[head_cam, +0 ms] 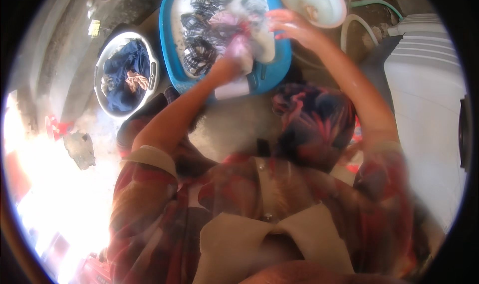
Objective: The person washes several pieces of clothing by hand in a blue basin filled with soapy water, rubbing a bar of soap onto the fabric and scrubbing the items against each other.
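A blue plastic tub stands before me with whitish, sudsy water in it. Black-and-white plaid cloth lies wet along its left side, and a pink cloth is bunched near the middle. My left hand is over the tub's near part, blurred, closed around a pinkish-white item too smeared to name exactly. Wet and holding nothing, my right hand hovers at the tub's right rim with its fingers apart.
Left of the tub sits a white laundry basket with dark blue clothes. A pale basin holding water is at the upper right, near a green hose. A large whitish appliance-like body stands along my right side.
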A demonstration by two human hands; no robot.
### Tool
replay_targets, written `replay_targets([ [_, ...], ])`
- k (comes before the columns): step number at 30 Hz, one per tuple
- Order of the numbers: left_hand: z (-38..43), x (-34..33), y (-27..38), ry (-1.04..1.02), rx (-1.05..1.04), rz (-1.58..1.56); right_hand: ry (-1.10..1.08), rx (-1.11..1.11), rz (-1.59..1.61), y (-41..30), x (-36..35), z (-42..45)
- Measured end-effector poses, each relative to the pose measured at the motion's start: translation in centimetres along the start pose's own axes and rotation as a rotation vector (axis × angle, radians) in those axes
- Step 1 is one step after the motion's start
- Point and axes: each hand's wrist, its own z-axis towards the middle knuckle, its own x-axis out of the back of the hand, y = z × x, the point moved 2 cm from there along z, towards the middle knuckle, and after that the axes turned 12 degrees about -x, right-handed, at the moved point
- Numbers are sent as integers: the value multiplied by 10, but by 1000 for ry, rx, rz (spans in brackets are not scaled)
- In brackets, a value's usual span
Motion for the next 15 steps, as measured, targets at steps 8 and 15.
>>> replay_targets([
  [8, -6, 124, 3, 556, -158, -630, 94, 319, -644, -20, -61, 13],
  [15, -52, 203, 50, 920, -262, -1178, 146, 214, -177, -31, -74, 5],
])
